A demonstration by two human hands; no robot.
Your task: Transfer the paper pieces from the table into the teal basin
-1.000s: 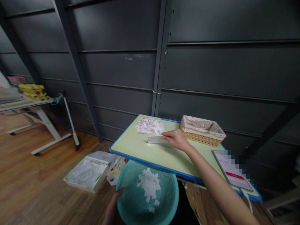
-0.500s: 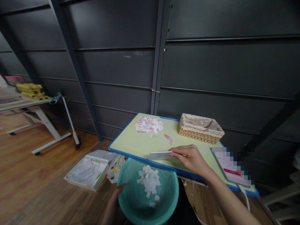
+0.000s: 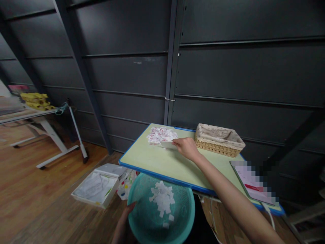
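My left hand (image 3: 125, 217) grips the left rim of a green plastic mesh basket (image 3: 187, 211), thumb over the edge. Inside it lies a heap of small white paper squares (image 3: 162, 198). The basket sits just below the front edge of a pale yellow table (image 3: 144, 157) with blue edging. Over the tabletop, my right hand (image 3: 188, 148) pinches a thin, flat white card (image 3: 167, 144) by its right end. That card is close to the near right side of a pile of white and reddish paper scraps (image 3: 159, 134); whether they touch I cannot tell.
A cloth-lined wicker basket (image 3: 218, 145) stands at the table's back right. Nearer me lies a partly blurred tablet-like device (image 3: 241, 176) with a white cable. An open white box (image 3: 95, 188) is on the floor at left. Dark wall panels rise behind the table.
My right hand has moved the white card from the table's front edge back and slightly left to the scrap pile. The left hand still holds the green basket.
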